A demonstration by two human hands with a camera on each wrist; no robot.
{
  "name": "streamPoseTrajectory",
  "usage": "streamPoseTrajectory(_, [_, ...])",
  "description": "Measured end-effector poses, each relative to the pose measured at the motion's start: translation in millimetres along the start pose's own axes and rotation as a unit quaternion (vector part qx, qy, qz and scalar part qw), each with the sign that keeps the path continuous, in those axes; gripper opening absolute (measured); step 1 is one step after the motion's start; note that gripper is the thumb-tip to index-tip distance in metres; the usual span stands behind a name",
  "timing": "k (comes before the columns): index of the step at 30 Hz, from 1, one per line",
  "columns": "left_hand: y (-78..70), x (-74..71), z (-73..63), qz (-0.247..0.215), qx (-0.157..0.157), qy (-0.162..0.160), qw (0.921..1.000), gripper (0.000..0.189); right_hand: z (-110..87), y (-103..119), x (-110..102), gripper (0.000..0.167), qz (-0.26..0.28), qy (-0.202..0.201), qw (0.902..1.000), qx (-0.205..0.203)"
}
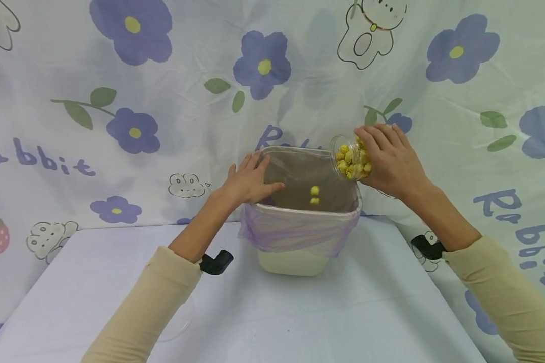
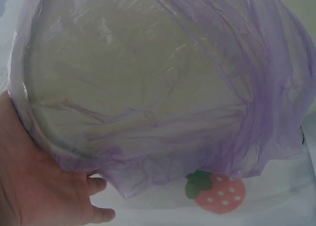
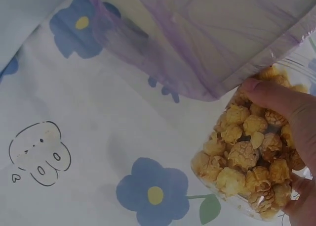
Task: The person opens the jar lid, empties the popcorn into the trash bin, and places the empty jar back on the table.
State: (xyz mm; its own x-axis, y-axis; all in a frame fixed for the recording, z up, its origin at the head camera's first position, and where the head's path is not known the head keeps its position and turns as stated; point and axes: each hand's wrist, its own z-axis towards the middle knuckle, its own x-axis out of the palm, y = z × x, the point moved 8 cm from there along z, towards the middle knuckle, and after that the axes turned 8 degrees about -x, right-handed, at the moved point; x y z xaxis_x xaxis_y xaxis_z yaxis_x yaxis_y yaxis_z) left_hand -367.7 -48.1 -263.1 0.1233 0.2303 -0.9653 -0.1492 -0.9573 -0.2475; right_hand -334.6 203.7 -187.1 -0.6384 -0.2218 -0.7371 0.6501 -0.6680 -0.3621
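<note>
The right hand (image 3: pixel 302 119) grips a clear jar (image 3: pixel 228 199) packed with golden popcorn (image 3: pixel 243 154), its thumb (image 3: pixel 269 93) laid across the near wall and fingertips partly visible lower down. The jar lies tilted, its base pointing left of and below the hand, its ridged neck just above the thumb. Above and left of the hand hangs a thin purple bag (image 3: pixel 185 58) over a pale bin (image 3: pixel 252 18); its hem ends near the thumb tip, touching or not I cannot tell. Further left spreads a white cloth (image 3: pixel 103 122) printed with blue flowers (image 3: pixel 154 194) and an outlined rabbit (image 3: pixel 40 154).
</note>
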Motion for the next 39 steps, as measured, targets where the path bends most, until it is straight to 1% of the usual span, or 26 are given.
streamPoseTrajectory(5, [-0.2, -0.2, -0.5, -0.002, 0.0, 0.001, 1.0, 0.09, 0.9, 2.5, -0.5, 0.098, -0.011, -0.01, 0.9997, -0.018])
streamPoseTrajectory(10, [0.0, 0.4, -0.7, -0.004, -0.002, 0.001, 1.0, 0.09, 2.8, 4.5, -0.2, 0.098, -0.019, -0.011, 0.9993, -0.029])
streamPoseTrajectory(17, [0.5, 0.6, -0.5, -0.007, -0.004, 0.001, 1.0, 0.09, 4.7, 6.1, 0.5, 0.103, -0.031, -0.001, 0.9989, -0.035])
streamPoseTrajectory(22, [0.3, 0.0, -0.7, -0.008, -0.004, 0.004, 1.0, 0.09, 6.3, 7.1, 2.0, 0.101, -0.04, 0.005, 0.9984, -0.039])
streamPoseTrajectory(31, [-0.2, -0.7, -0.9, -0.004, -0.003, 0.005, 1.0, 0.09, 6.7, 8.0, 1.6, 0.103, -0.057, -0.002, 0.997, -0.053])
streamPoseTrajectory(35, [0.0, -0.6, -0.5, -0.006, -0.002, 0.005, 1.0, 0.089, 7.9, 7.9, 1.4, 0.104, -0.066, 0.001, 0.9964, -0.053])
streamPoseTrajectory(39, [0.3, -0.6, -0.2, -0.007, 0.0, 0.004, 1.0, 0.089, 8.9, 8.4, 0.7, 0.104, -0.074, -0.004, 0.9956, -0.056])
